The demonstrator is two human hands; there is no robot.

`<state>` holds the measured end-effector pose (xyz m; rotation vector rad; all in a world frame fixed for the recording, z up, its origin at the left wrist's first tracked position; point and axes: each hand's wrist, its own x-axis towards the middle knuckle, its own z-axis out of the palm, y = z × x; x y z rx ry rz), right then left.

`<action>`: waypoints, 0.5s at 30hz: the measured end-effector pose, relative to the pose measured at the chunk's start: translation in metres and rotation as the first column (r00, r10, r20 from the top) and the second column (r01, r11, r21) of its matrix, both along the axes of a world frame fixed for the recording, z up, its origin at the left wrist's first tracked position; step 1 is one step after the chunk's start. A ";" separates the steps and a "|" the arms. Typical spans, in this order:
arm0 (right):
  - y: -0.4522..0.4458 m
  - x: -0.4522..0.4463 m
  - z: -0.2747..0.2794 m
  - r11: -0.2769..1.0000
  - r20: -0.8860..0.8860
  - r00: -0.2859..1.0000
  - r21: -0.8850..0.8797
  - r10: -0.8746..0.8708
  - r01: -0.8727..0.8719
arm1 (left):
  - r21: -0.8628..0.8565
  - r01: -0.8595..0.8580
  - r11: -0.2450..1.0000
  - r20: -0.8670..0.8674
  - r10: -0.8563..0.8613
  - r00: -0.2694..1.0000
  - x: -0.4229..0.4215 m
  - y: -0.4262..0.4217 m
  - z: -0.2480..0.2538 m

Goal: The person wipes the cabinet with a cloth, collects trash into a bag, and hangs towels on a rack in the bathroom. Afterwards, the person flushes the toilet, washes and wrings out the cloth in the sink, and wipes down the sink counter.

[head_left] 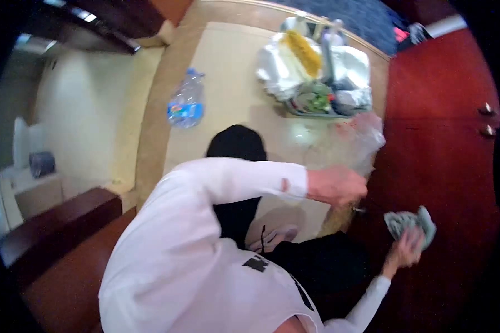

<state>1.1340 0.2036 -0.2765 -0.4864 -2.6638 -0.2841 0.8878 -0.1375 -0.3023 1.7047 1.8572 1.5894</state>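
My right hand [408,248] presses a crumpled grey-green cloth [411,225] against the dark red cabinet door [444,183]. My left hand [339,186] reaches across in front of me, its fingers curled closed by the edge of the red cabinet. Just below those fingers is a small shiny metal piece [359,210]. What the left fingers hold, if anything, is hidden. A crumpled clear plastic bag [361,141] lies on the floor behind my left hand.
A tray [316,116] stands on the tiled floor with white packages, a yellow fuzzy item [303,53] and greenery. To its left stands a clear plastic bottle [186,105] with a blue label. Metal knobs [486,109] stick out from the red cabinet. Brown wooden furniture [78,238] is at left.
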 end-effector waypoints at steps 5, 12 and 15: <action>-0.065 -0.080 0.005 0.977 0.325 0.930 0.065 0.170 -0.201 | -0.202 -0.160 0.966 0.071 0.178 0.982 -0.021 -0.035 -0.014; -0.091 -0.114 0.028 0.580 0.215 0.974 -0.803 0.067 0.137 | -0.836 0.057 0.545 -0.058 -0.192 0.980 -0.033 -0.050 -0.057; -0.132 -0.129 0.042 0.750 0.236 0.938 -0.661 0.253 -0.036 | -0.552 -0.132 0.823 -0.063 0.117 0.991 -0.036 -0.026 -0.101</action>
